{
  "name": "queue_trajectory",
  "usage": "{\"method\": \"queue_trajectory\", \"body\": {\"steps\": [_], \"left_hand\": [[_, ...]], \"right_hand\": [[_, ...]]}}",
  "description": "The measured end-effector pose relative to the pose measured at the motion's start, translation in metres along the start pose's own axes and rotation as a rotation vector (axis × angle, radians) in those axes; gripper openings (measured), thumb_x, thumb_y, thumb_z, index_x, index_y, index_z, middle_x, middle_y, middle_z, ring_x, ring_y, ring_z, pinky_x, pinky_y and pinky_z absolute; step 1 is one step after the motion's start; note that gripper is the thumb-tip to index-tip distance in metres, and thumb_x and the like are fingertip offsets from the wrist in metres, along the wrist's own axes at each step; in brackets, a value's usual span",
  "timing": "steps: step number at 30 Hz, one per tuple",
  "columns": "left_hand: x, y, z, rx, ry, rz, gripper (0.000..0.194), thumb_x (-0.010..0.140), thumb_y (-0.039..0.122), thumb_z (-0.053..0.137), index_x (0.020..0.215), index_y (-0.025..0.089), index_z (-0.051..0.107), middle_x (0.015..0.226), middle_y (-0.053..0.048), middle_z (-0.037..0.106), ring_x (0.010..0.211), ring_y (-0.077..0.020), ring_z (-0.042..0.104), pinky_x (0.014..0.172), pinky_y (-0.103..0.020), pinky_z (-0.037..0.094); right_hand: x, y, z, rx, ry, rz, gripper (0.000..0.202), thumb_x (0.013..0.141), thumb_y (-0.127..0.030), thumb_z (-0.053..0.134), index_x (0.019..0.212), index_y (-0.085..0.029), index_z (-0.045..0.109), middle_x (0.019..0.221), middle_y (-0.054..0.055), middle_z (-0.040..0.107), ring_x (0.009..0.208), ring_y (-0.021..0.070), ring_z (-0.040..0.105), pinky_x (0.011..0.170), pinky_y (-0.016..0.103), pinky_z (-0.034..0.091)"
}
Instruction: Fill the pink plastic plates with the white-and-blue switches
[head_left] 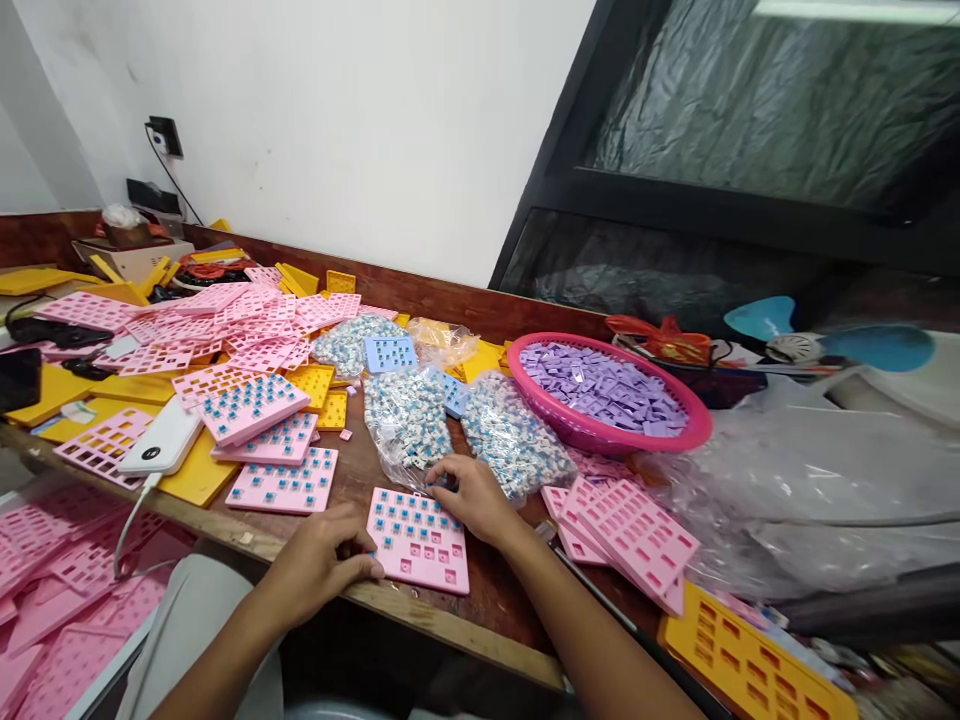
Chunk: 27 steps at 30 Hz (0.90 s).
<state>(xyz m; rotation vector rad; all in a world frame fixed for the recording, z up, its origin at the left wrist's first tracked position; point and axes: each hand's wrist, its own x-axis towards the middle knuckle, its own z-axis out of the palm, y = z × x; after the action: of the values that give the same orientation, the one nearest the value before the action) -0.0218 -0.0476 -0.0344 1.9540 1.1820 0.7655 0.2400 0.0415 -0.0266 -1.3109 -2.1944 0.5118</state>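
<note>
A pink keypad plate [431,572] lies on the table edge in front of me, its upper rows fitted with blue-topped key switches and several lower square holes bare. My left hand [322,560] grips the plate's left edge, thumb at the lower corner and fingers curled. Just past the plate's far edge is my right hand [472,497], fingers bent together beside a clear bag of blue-and-white key switches [409,415]; whatever the fingertips pinch is too small to make out. A second bag of switches [514,430] sits right behind that hand.
Left of me are stacked pink plates with switches [281,490], a white power bank [161,437] with cable, and a heap of pink plates [240,320]. On the right stand a pink basket [611,435] of purple pieces, more pink plates [637,530] and a yellow plate [750,655].
</note>
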Motion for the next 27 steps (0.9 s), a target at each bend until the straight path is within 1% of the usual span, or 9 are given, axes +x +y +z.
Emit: {"method": "queue_trajectory", "body": {"steps": [3,5,7,9,13,17,22,25,27], "left_hand": [[-0.003,-0.001,-0.004,0.000,-0.037,0.049,0.017,0.094,0.034,0.063,0.089,0.022,0.074,0.092,-0.003,0.068,0.087,-0.0176,0.064,0.078,-0.027,0.046],[-0.005,-0.002,-0.006,0.014,-0.060,0.092,0.021,0.098,0.034,0.057,0.093,0.023,0.074,0.094,-0.004,0.068,0.090,-0.0179,0.064,0.080,-0.028,0.046],[-0.007,-0.004,-0.005,0.043,-0.066,0.130,0.024,0.100,0.033,0.052,0.095,0.022,0.073,0.095,-0.005,0.067,0.090,-0.0180,0.063,0.081,-0.028,0.046],[-0.009,-0.006,-0.003,0.081,-0.059,0.161,0.025,0.101,0.034,0.050,0.096,0.022,0.072,0.095,-0.005,0.066,0.090,-0.0179,0.062,0.080,-0.028,0.046],[-0.010,-0.009,0.001,0.136,-0.041,0.164,0.025,0.102,0.034,0.050,0.096,0.023,0.072,0.094,-0.004,0.065,0.089,-0.0175,0.062,0.079,-0.028,0.044],[-0.009,-0.010,0.001,0.127,-0.050,0.160,0.021,0.100,0.033,0.052,0.094,0.024,0.071,0.094,-0.003,0.065,0.093,-0.0178,0.062,0.081,-0.028,0.044],[-0.010,-0.007,0.002,0.124,-0.019,0.125,0.018,0.098,0.031,0.055,0.092,0.023,0.070,0.094,-0.003,0.067,0.092,-0.0184,0.062,0.080,-0.028,0.044],[-0.007,0.000,-0.003,0.150,-0.038,0.127,0.013,0.094,0.031,0.061,0.088,0.023,0.069,0.090,-0.002,0.067,0.087,-0.0177,0.063,0.075,-0.027,0.043],[0.001,0.007,-0.010,0.198,-0.037,0.146,0.013,0.089,0.034,0.067,0.085,0.023,0.070,0.084,-0.001,0.067,0.081,-0.0169,0.062,0.069,-0.026,0.041]], "right_hand": [[-0.006,-0.009,-0.012,0.083,0.033,0.042,0.011,0.079,-0.014,0.071,0.087,-0.021,0.075,0.090,0.003,0.075,0.079,0.0200,0.065,0.073,0.031,0.046],[-0.017,-0.018,-0.021,0.153,0.044,0.068,0.014,0.082,-0.017,0.071,0.094,-0.021,0.076,0.093,0.004,0.076,0.080,0.0203,0.066,0.073,0.031,0.048],[-0.034,-0.029,-0.026,0.171,0.012,0.051,0.012,0.085,-0.020,0.071,0.094,-0.023,0.078,0.094,0.004,0.076,0.085,0.0215,0.068,0.078,0.032,0.050],[-0.053,-0.036,-0.024,0.144,-0.036,0.004,0.010,0.087,-0.021,0.070,0.092,-0.024,0.079,0.095,0.004,0.076,0.091,0.0224,0.068,0.084,0.034,0.049],[-0.076,-0.036,-0.007,0.141,0.012,-0.003,0.014,0.092,-0.022,0.065,0.093,-0.024,0.078,0.098,0.007,0.073,0.094,0.0227,0.066,0.085,0.035,0.050],[-0.079,-0.031,0.005,0.138,0.073,0.005,0.015,0.094,-0.024,0.064,0.097,-0.022,0.078,0.098,0.008,0.069,0.095,0.0238,0.064,0.087,0.038,0.049],[-0.080,-0.032,0.004,0.097,0.081,0.008,0.015,0.095,-0.027,0.062,0.094,-0.022,0.077,0.099,0.009,0.066,0.098,0.0252,0.060,0.088,0.040,0.049],[-0.083,-0.032,0.004,0.077,0.091,0.019,0.014,0.095,-0.026,0.062,0.092,-0.023,0.076,0.100,0.009,0.064,0.099,0.0252,0.059,0.088,0.040,0.048],[-0.084,-0.030,0.006,0.061,0.102,0.022,0.013,0.094,-0.026,0.063,0.091,-0.023,0.076,0.099,0.008,0.064,0.098,0.0251,0.059,0.087,0.040,0.048]]}}
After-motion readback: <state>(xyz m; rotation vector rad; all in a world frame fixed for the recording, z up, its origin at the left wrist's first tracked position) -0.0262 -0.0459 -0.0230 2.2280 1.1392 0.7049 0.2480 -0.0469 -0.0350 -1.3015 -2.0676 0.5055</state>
